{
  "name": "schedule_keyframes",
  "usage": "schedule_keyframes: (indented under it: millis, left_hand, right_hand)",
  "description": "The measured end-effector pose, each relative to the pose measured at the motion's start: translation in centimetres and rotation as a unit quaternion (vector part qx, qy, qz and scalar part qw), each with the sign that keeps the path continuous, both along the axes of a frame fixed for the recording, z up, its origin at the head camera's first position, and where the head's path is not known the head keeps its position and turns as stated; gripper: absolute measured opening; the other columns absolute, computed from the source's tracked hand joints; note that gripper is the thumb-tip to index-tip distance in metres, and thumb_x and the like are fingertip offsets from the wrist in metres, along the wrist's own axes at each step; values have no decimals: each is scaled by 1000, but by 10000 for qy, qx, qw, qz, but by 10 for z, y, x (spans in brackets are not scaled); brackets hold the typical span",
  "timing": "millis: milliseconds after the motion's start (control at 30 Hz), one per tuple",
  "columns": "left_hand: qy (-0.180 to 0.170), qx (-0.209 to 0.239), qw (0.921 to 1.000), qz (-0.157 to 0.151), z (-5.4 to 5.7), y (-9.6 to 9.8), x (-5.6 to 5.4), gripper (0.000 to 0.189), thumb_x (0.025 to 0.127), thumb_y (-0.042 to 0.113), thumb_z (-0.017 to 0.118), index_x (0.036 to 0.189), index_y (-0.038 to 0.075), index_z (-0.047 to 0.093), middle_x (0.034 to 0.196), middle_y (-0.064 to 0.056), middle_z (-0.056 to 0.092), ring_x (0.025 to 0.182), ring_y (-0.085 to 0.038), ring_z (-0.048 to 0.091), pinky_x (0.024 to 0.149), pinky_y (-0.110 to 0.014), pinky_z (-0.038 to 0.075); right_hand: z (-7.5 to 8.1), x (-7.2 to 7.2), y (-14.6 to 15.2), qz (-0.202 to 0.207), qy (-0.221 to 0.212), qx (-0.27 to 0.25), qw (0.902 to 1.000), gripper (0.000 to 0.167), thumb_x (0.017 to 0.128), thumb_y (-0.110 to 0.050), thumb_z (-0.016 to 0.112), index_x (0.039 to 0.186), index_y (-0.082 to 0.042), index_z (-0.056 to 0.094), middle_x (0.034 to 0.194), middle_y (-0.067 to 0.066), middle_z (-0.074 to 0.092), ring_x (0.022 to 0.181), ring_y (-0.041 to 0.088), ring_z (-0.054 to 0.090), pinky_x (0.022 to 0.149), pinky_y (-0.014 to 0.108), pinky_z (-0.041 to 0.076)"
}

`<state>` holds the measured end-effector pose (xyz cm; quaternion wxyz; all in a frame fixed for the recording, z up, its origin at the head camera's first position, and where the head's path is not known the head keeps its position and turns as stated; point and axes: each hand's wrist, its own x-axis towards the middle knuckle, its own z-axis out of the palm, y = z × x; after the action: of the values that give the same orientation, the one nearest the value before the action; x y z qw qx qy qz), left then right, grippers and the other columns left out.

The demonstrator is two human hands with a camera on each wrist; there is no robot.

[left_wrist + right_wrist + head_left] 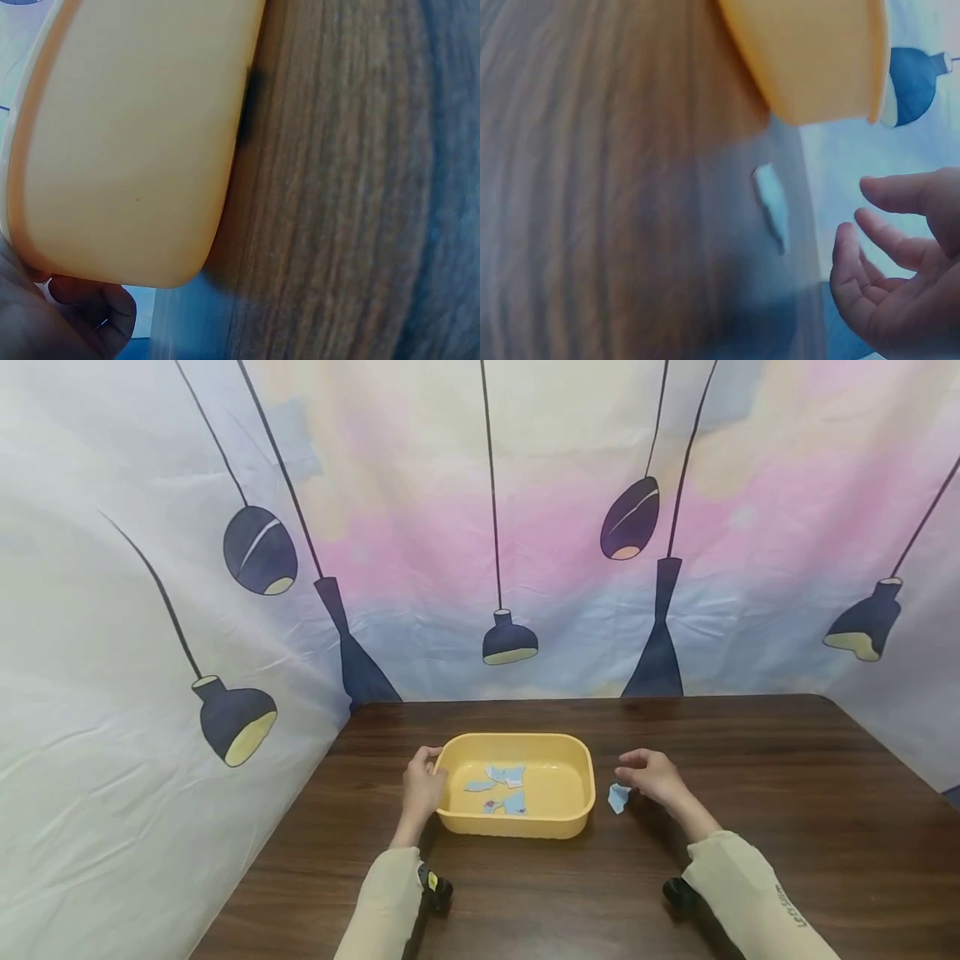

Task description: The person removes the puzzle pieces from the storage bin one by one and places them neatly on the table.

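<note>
A yellow plastic basin [515, 827] stands on the table, with several torn pieces of light blue paper [514, 802] lying on its bottom. My left hand [423, 785] holds the basin's left end, thumb at the rim and fingers curled against the outer wall, as the left wrist view also shows. One more scrap of blue paper [618, 797] lies on the table to the right of the basin. Just above and beside that scrap is my right hand [654, 776]. In the right wrist view its fingers [889, 238] are loosely bent, thumb apart, nothing between them, and the paper scrap [772, 207] lies below.
The brown wooden table [750, 760] reaches back to a hanging cloth [562, 568] printed with dark lamps. A black device [438, 893] is strapped at the left wrist and another black device [679, 897] at the right wrist.
</note>
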<state>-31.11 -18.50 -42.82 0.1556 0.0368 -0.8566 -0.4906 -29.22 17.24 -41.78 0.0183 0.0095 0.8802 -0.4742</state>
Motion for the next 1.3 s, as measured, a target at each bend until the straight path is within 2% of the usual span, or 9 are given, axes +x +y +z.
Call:
schedule_keyframes:
  millis: [133, 267, 400, 533, 700, 900, 1000, 1200, 1300]
  left_hand:
    - [27, 23, 10000, 40, -2, 2, 2, 38, 85, -2, 53, 122, 1, 60, 57, 5, 31, 47, -8, 34, 44, -19, 34]
    - [31, 27, 10000, 8, -6, 6, 4, 38, 84, -2, 53, 121, 0, 61, 56, 5, 31, 47, -9, 32, 43, -20, 32]
    - [-34, 53, 10000, 3, -10, 9, 4, 38, 84, -3, 54, 120, 2, 62, 54, 6, 30, 46, -8, 31, 42, -19, 31]
    - [1, 119, 9999, -14, -10, 9, 3, 38, 84, -3, 53, 120, 2, 62, 56, 6, 32, 46, -9, 33, 43, -19, 33]
    - [-18, 144, 9999, -22, -8, 8, 3, 37, 85, -3, 53, 121, 2, 61, 56, 5, 34, 46, -9, 37, 44, -20, 36]
    - [22, 186, 9998, -2, -7, 7, 5, 38, 84, -3, 53, 120, 1, 62, 54, 6, 32, 44, -7, 33, 42, -18, 33]
    - [37, 213, 9998, 27, -7, 7, 5, 37, 83, -4, 53, 119, 1, 62, 54, 6, 31, 44, -8, 32, 42, -18, 33]
    - [70, 242, 9997, 45, -3, 5, 5, 38, 83, -4, 53, 120, 1, 61, 55, 5, 32, 45, -8, 33, 43, -18, 34]
    - [102, 230, 9997, 34, -1, 2, 3, 38, 84, -4, 52, 121, 0, 61, 54, 5, 31, 44, -7, 32, 42, -18, 34]
  right_hand:
    - [8, 0, -13, 57, 205, -318, 9993, 39, 95, -17, 58, 124, 8, 56, 121, 29, 60, 95, 29, 65, 78, 39, 56]
    - [15, 4, -32, 135, 368, -588, 9975, 36, 96, -17, 57, 124, 6, 57, 118, 27, 61, 92, 29, 65, 77, 39, 57]
    - [16, 7, -55, 366, 733, -570, 9950, 30, 94, -13, 59, 118, 6, 61, 110, 23, 65, 87, 25, 65, 73, 33, 55]
    - [11, 6, -81, 763, 1024, -473, 9907, 28, 92, -8, 61, 114, 8, 62, 105, 23, 67, 84, 25, 66, 73, 33, 55]
    - [4, 6, -112, 1230, 814, -265, 9887, 28, 89, -7, 65, 114, 6, 63, 105, 18, 67, 90, 28, 65, 77, 38, 55]
    - [-3, 0, -126, 1874, 21, -57, 9823, 34, 83, -5, 71, 115, 4, 63, 114, 17, 65, 106, 35, 62, 87, 44, 53]
    - [-6, -3, -127, 2070, -206, 135, 9780, 37, 79, -2, 73, 115, 3, 63, 116, 15, 66, 105, 31, 61, 88, 42, 52]
    - [-7, -6, -129, 2481, 231, 678, 9661, 34, 77, 7, 71, 110, 5, 65, 112, 17, 67, 91, 25, 61, 82, 38, 53]
    - [-4, -6, -131, 2371, 338, 897, 9667, 27, 76, 5, 73, 102, 1, 67, 107, 15, 69, 96, 28, 62, 85, 41, 52]
